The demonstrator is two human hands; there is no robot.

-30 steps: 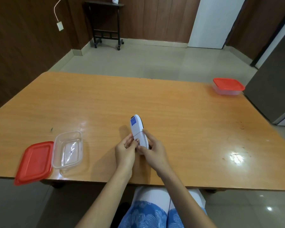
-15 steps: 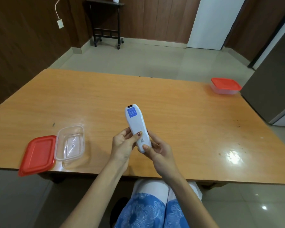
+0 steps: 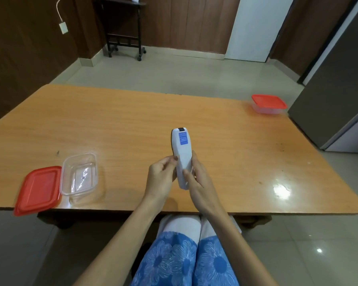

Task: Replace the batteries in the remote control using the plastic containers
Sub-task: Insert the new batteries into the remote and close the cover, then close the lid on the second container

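Observation:
A white remote control (image 3: 181,155) with a blue label is held back side up above the front of the wooden table (image 3: 132,124). My left hand (image 3: 161,178) grips its lower left side, thumb on the back. My right hand (image 3: 198,182) wraps the lower right end, thumb pressed on the back cover. An open clear plastic container (image 3: 80,174) sits at the front left, with its red lid (image 3: 38,189) lying beside it at the table's edge. A second container with a red lid (image 3: 268,103) on it stands at the far right corner.
A grey cabinet (image 3: 335,89) stands against the table's right end. A black wheeled stand (image 3: 123,27) is by the far wall. My knees in blue floral fabric (image 3: 186,259) are under the front edge.
The remote has been raised off the table and turned more upright, its back now facing me. My right thumb has shifted onto the lower back cover.

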